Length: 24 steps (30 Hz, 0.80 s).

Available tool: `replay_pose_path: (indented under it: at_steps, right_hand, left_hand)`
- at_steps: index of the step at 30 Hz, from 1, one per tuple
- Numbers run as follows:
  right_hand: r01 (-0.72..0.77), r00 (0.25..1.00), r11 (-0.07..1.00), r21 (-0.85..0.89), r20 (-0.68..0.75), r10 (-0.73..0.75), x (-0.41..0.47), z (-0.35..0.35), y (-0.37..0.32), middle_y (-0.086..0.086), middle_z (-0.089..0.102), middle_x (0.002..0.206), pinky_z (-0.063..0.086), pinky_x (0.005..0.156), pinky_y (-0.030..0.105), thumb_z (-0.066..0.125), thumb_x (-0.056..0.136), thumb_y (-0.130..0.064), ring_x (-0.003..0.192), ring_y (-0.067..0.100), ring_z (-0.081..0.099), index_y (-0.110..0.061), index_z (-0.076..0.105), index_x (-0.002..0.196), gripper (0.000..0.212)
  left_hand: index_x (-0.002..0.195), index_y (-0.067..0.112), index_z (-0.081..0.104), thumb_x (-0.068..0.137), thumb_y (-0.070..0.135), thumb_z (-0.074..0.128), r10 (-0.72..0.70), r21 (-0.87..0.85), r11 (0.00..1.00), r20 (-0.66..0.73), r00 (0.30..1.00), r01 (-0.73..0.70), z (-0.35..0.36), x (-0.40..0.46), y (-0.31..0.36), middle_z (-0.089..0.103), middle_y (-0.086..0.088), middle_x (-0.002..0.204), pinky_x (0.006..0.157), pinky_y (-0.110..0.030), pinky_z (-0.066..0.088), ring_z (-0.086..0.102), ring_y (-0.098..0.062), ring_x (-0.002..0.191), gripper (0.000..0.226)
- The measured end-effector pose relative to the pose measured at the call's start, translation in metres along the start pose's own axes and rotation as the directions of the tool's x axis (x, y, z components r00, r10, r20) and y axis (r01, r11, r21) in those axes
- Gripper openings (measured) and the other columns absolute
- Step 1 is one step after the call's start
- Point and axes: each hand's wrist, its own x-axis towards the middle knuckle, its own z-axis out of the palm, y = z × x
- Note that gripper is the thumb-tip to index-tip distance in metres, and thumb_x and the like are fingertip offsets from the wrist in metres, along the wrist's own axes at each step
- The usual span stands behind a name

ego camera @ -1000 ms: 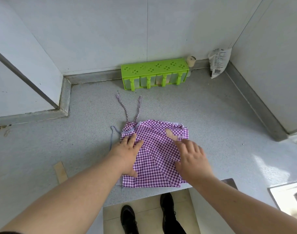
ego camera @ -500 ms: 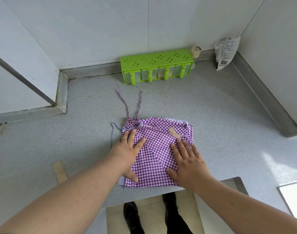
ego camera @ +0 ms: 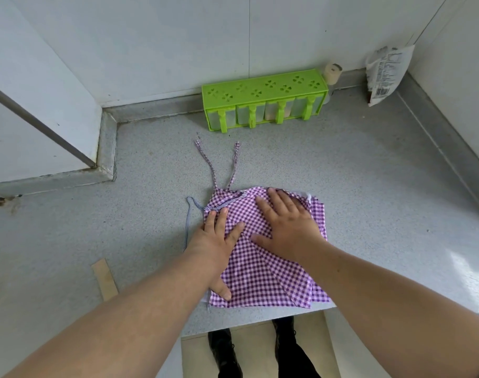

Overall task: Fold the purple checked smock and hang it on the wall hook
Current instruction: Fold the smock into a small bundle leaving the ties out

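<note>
The purple checked smock [ego camera: 268, 279] lies folded into a rough square on the grey counter [ego camera: 369, 214], near its front edge. Two thin checked ties [ego camera: 209, 165] run from its top edge toward the wall, and a pale blue cord [ego camera: 188, 214] loops out at its left. My left hand [ego camera: 215, 241] lies flat with fingers spread on the smock's left side. My right hand [ego camera: 287, 222] presses flat on the upper right part, fingers pointing up and left. No wall hook is in view.
A green spice rack [ego camera: 262, 98] with several clear drawers stands against the back wall. A small jar [ego camera: 331, 72] and a white bag [ego camera: 387, 73] sit in the back right corner. A strip of tape [ego camera: 105, 278] lies left of my forearm. My shoes [ego camera: 224, 350] show below the counter edge.
My right hand has slid up and left across the smock, from its lower right to its upper part. My left hand has stayed on the left side.
</note>
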Motion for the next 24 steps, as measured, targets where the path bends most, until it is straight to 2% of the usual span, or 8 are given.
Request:
replay_pose_path:
  at_steps: [3,6,9,12,15,19,22,24]
  right_hand:
    - [-0.066,0.997,0.997,0.045,-0.037,0.068,-0.004,0.005,0.026,-0.003,-0.025,0.170,-0.005,0.129,0.044,0.008,0.095,-0.081,0.158,0.016,-0.017,-0.032,-0.022,0.162,0.088]
    - [-0.082,0.996,0.996,0.043,-0.038,0.084,-0.006,0.003,0.032,-0.003,-0.021,0.172,-0.007,0.129,0.041,0.008,0.102,-0.068,0.159,0.015,-0.016,-0.027,-0.019,0.163,0.078]
    - [-0.112,0.993,0.992,0.055,-0.036,0.114,-0.009,-0.009,0.013,0.003,-0.023,0.171,-0.010,0.129,0.044,0.015,0.107,-0.047,0.158,0.020,-0.021,-0.021,-0.021,0.162,0.071]
    - [-0.012,0.992,0.998,0.054,-0.128,0.019,-0.031,-0.016,-0.026,0.007,-0.033,0.167,-0.014,0.127,0.051,0.019,0.105,-0.034,0.153,0.029,-0.031,-0.021,-0.029,0.158,0.072]
    - [0.056,0.997,0.996,0.076,-0.060,-0.051,-0.060,0.004,-0.057,0.007,-0.032,0.167,-0.015,0.124,0.061,0.017,0.104,-0.055,0.153,0.031,-0.032,-0.027,-0.027,0.159,0.076]
    - [-0.037,0.999,0.998,0.047,0.005,0.037,-0.070,0.030,-0.041,0.005,-0.035,0.166,-0.016,0.120,0.067,0.005,0.092,-0.083,0.153,0.030,-0.031,-0.035,-0.027,0.159,0.088]
    - [-0.112,0.993,0.994,0.021,0.043,0.111,-0.061,0.026,-0.024,0.010,-0.044,0.160,-0.015,0.121,0.066,0.003,0.083,-0.092,0.150,0.033,-0.036,-0.032,-0.038,0.153,0.101]
    - [-0.149,0.988,0.989,0.008,0.043,0.148,-0.051,0.019,-0.025,0.013,-0.044,0.160,-0.013,0.123,0.064,0.004,0.081,-0.093,0.151,0.036,-0.034,-0.026,-0.038,0.154,0.108]
  left_hand:
    - [0.149,0.020,-0.047,0.061,0.091,0.072,-0.020,-0.030,0.999,0.006,1.000,0.021,0.003,0.002,-0.001,-0.052,-0.029,0.149,0.123,-0.054,-0.009,-0.045,-0.045,0.137,0.164]
    - [0.147,0.021,-0.048,0.058,0.092,0.072,-0.025,-0.022,0.999,0.022,0.999,0.026,0.004,0.005,-0.001,-0.053,-0.028,0.149,0.126,-0.059,-0.003,-0.037,-0.049,0.148,0.165]
    - [0.148,0.019,-0.047,0.059,0.093,0.070,-0.024,-0.010,1.000,0.014,1.000,0.024,0.002,0.004,-0.001,-0.052,-0.030,0.149,0.126,-0.058,-0.004,-0.038,-0.049,0.146,0.165]
    - [0.148,0.016,-0.046,0.060,0.094,0.068,-0.010,0.001,1.000,0.012,1.000,0.010,0.000,0.003,0.000,-0.050,-0.031,0.149,0.126,-0.056,-0.006,-0.044,-0.046,0.135,0.163]
    - [0.146,0.018,-0.048,0.056,0.094,0.071,-0.027,-0.038,0.999,0.016,0.999,0.028,0.004,0.007,0.000,-0.051,-0.030,0.152,0.129,-0.060,0.002,-0.037,-0.050,0.146,0.168]
    - [0.152,0.022,-0.045,0.055,0.090,0.076,-0.009,-0.108,0.994,-0.028,1.000,0.006,0.007,0.004,-0.002,-0.052,-0.027,0.152,0.129,-0.061,0.004,-0.032,-0.051,0.151,0.169]
    - [0.153,0.025,-0.043,0.057,0.090,0.075,0.019,-0.146,0.989,-0.055,0.998,-0.027,0.009,0.000,-0.005,-0.052,-0.024,0.153,0.129,-0.060,0.001,-0.034,-0.048,0.150,0.166]
    - [0.156,0.029,-0.039,0.061,0.089,0.073,0.052,-0.198,0.978,-0.084,0.995,-0.067,0.011,-0.001,-0.013,-0.049,-0.019,0.158,0.128,-0.058,-0.001,-0.034,-0.042,0.152,0.158]
